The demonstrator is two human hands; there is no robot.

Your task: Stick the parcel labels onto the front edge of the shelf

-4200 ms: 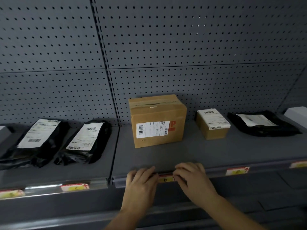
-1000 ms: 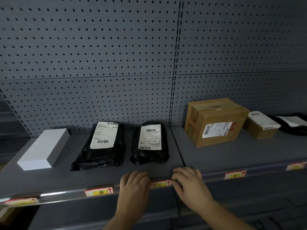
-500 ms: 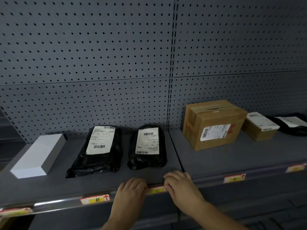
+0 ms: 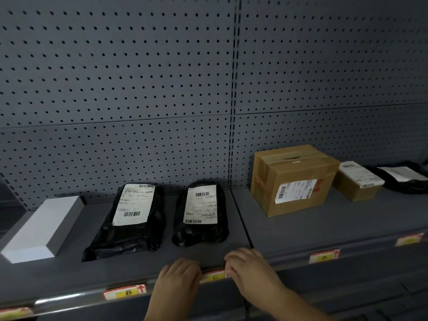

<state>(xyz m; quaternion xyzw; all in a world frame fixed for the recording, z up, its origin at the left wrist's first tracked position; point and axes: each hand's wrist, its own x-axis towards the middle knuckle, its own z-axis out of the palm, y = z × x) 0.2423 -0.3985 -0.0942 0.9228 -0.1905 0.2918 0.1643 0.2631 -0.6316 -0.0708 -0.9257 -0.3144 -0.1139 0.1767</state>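
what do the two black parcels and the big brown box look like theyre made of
The two black parcels: probably plastic poly mailers, glossy and wrinkled, each with a white paper label. The big brown box: likely corrugated cardboard, matte, with tape along its top seam and a paper label on the front.

pegboard (image 4: pixel 139 89): dark grey — black dot grid
labels (image 4: pixel 214 276): yellow, red edges
parcels (image 4: pixel 129 218): black — white slips
carton (image 4: pixel 291 179): brown
box (image 4: pixel 44 228): white
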